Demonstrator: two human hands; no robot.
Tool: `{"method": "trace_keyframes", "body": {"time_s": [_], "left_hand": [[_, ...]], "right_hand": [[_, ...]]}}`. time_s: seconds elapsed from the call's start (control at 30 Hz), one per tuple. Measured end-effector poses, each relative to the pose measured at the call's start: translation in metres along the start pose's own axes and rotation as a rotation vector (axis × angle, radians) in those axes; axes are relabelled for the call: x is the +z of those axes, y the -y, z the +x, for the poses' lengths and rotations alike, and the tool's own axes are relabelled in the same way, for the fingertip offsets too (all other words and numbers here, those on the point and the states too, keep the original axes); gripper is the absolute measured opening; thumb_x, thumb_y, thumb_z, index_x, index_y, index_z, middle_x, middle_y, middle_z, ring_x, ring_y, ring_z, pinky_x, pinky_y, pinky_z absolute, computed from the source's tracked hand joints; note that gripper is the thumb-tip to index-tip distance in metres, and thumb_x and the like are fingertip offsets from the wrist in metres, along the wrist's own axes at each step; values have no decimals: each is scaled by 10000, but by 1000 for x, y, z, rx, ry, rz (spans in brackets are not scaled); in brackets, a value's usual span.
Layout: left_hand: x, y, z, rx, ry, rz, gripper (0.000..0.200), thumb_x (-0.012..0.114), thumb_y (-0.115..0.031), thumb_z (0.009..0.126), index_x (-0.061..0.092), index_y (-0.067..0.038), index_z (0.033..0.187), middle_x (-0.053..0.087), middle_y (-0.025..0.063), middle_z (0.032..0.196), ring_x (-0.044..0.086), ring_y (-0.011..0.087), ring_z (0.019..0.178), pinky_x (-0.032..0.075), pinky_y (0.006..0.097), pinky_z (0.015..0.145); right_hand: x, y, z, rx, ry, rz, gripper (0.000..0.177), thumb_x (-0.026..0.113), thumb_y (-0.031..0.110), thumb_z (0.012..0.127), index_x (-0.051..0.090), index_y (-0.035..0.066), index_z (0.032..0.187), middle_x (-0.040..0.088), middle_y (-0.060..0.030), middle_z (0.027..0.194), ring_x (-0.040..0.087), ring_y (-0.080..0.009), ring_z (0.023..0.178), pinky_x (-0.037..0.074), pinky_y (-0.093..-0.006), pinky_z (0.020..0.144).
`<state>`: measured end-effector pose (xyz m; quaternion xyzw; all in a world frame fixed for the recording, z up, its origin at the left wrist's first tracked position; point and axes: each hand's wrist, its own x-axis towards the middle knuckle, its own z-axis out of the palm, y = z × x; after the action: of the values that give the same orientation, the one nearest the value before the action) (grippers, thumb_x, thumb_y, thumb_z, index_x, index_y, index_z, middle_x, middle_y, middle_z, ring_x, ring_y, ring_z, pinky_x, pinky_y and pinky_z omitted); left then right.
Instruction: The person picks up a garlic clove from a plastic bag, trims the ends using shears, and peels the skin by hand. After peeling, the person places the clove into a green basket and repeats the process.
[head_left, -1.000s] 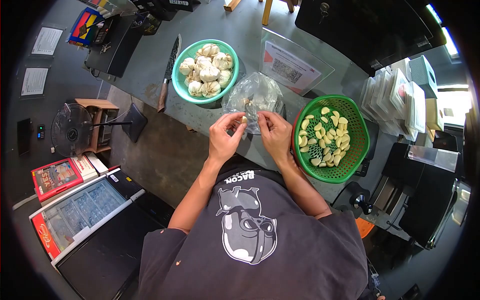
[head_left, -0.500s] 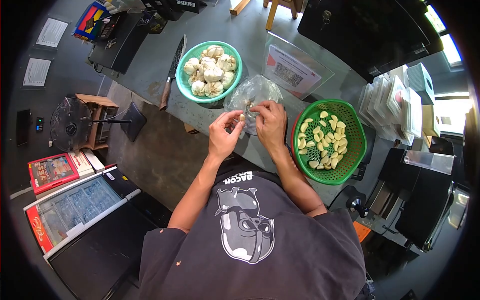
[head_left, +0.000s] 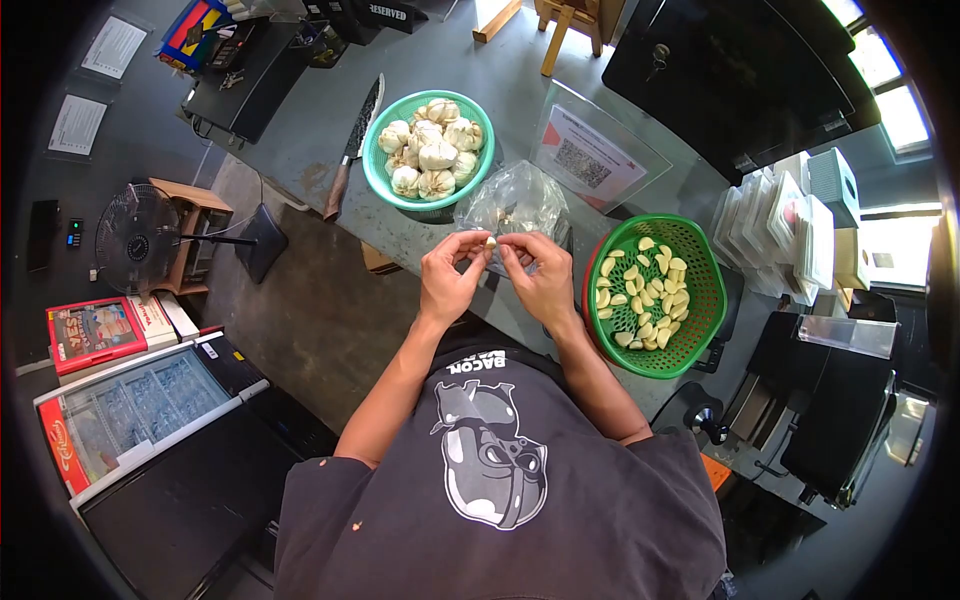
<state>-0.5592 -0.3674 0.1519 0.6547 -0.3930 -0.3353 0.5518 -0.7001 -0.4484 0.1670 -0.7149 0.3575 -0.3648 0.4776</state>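
Between the fingertips of my left hand point(head_left: 449, 275) is a small garlic clove point(head_left: 491, 242), held above the counter's near edge. My right hand point(head_left: 540, 280) meets it from the other side, thumb and forefinger closed at the clove; the exact contact is too small to make out. Just beyond my hands sits a clear plastic bag point(head_left: 520, 195) with some scraps in it. A mint-green basket point(head_left: 376, 187) of whole garlic bulbs point(head_left: 437, 154) stands behind to the left. On the right, a green basket point(head_left: 708, 290) holds many peeled cloves point(head_left: 650, 292).
A knife point(head_left: 356, 145) lies on the counter left of the bulbs. Behind the bag stands an acrylic sign with a QR code point(head_left: 590, 160). Stacked plastic containers point(head_left: 780, 225) and a black monitor-like panel point(head_left: 720, 70) are at the right. A fan point(head_left: 140, 245) stands at the left.
My right hand has come back from the plastic bag to the clove in my left hand. The view has shifted slightly.
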Motion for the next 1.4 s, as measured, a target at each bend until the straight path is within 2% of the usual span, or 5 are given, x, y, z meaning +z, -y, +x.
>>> {"method": "trace_keyframes", "body": {"time_s": [0.2, 0.53, 0.83, 1.13, 1.4], "left_hand": [[4, -20, 6, 122, -4, 168, 194, 716, 5, 856, 720, -2, 1050, 717, 95, 947, 688, 148, 766, 550, 271, 698], [6, -14, 11, 131, 27, 160, 158, 727, 23, 852, 727, 21, 1010, 716, 98, 977, 713, 148, 850, 574, 266, 766], [5, -14, 13, 167, -14, 228, 118, 744, 42, 813, 715, 21, 926, 711, 93, 951, 702, 146, 810, 570, 272, 754], [3, -16, 16, 164, 0, 226, 103, 734, 55, 819, 697, 28, 911, 712, 90, 949, 715, 156, 834, 585, 278, 767], [0, -11, 13, 222, 50, 171, 210, 714, 67, 840, 698, 27, 1045, 711, 105, 1030, 715, 167, 903, 592, 286, 814]], "right_hand": [[6, -5, -5, 161, -9, 161, 162, 704, 112, 909, 722, -6, 1018, 728, -107, 874, 700, -136, 715, 540, -271, 605], [3, -16, -1, 301, -7, 220, 159, 688, 130, 919, 719, -16, 976, 732, -99, 815, 692, -115, 695, 517, -259, 582], [3, -10, 0, 132, -31, 166, 141, 688, 40, 884, 696, 8, 1021, 684, -106, 975, 702, -174, 733, 560, -296, 607], [-1, -13, 0, -76, 43, -31, 154, 698, 4, 862, 695, 14, 1016, 662, -113, 946, 698, -214, 767, 577, -303, 641], [2, -16, 0, 95, 87, 131, 92, 679, 40, 886, 657, -22, 950, 637, -106, 895, 658, -191, 735, 532, -317, 614]]}}
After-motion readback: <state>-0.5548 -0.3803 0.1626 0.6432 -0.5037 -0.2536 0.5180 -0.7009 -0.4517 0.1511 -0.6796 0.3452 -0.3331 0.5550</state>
